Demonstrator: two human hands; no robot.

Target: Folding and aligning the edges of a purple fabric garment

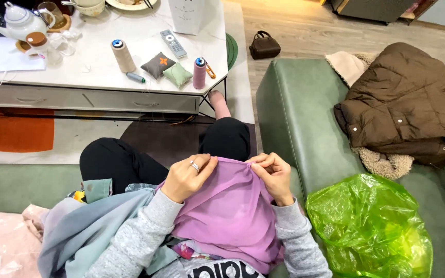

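A purple fabric (230, 208) is draped over my lap. My left hand (187, 177), with a ring on one finger, grips its upper edge on the left. Pinching the same edge on the right is my right hand (274, 172). The cloth is stretched between both hands over my knee. Grey-blue cloth (91, 231) lies bunched under my left arm.
A white low table (104, 77) ahead holds a beige thread cone (123, 55), a pink thread cone (199, 73), two small cushions, a remote and a teapot. A brown jacket (405, 103) and a green plastic bag (369, 229) lie on the green sofa at right.
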